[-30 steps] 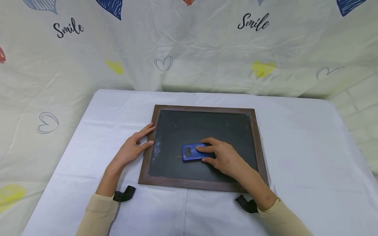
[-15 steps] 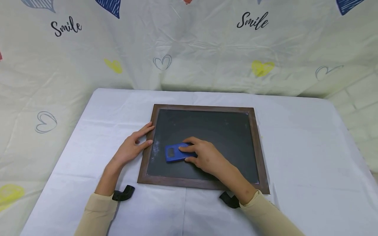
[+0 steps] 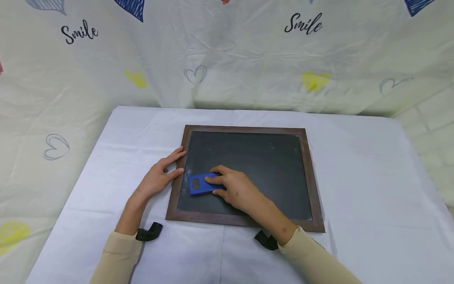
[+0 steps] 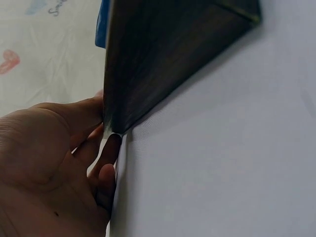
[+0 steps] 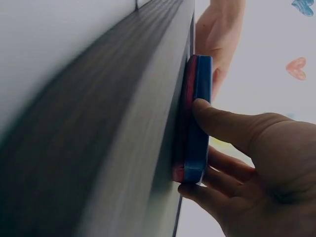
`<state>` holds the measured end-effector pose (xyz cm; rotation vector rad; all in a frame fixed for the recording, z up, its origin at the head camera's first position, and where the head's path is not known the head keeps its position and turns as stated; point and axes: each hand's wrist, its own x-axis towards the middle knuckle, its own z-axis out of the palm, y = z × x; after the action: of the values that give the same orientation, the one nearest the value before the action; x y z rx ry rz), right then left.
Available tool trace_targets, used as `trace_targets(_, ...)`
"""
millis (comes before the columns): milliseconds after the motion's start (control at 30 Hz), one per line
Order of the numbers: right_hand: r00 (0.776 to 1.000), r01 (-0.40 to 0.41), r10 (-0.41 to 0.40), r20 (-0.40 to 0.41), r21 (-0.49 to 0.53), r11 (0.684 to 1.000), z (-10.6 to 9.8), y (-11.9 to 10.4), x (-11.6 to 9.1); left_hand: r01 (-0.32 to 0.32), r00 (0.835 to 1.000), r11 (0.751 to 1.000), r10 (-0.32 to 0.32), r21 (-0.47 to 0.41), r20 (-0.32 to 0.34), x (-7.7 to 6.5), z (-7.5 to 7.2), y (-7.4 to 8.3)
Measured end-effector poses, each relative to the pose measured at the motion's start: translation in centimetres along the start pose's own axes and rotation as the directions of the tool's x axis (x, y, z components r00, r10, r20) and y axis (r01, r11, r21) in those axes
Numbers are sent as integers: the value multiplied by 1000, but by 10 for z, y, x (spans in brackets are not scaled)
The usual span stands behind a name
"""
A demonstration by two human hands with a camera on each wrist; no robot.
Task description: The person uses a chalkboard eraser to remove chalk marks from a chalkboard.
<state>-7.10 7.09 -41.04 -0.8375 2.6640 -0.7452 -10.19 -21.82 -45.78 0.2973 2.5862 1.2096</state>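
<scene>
A framed blackboard (image 3: 248,157) lies flat on the white-covered table. My right hand (image 3: 235,187) holds a blue chalkboard eraser (image 3: 200,184) against its dark surface, near the left side. Thumb and fingers grip the eraser's opposite long sides, and a reddish pad (image 5: 188,98) under the blue body faces the board in the right wrist view. My left hand (image 3: 157,177) rests at the board's left edge, thumb and fingertips touching the brown wooden frame (image 3: 176,189). Pale chalk smudges (image 3: 187,173) show beside that edge, partly behind the eraser.
White cloth (image 3: 365,177) covers the table around the board. Behind it hangs a pale curtain (image 3: 241,51) printed with hearts and the word Smile. A black curved piece sits at each wrist, on the left (image 3: 149,232) and on the right (image 3: 267,240).
My right hand has slid the eraser leftward across the blackboard, from near the middle to close by the left frame. The left hand has stayed at the frame.
</scene>
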Motion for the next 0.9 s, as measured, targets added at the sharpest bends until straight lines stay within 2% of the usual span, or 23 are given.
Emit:
trace_targets(333, 1000, 1, -1, -21, 3, 1000, -1, 2, -3, -6, 1000, 1000, 6, 2, -5, 0, 1, -2)
trace_targets(600, 996, -77, 76, -57, -21, 997, -10, 17, -16, -18, 1000, 1000, 18, 6, -5, 1, 2, -1)
trace_targets(900, 976, -182, 181, -123, 0, 983, -23, 44, -34, -14, 1000, 1000, 14, -7, -5, 1, 1, -3)
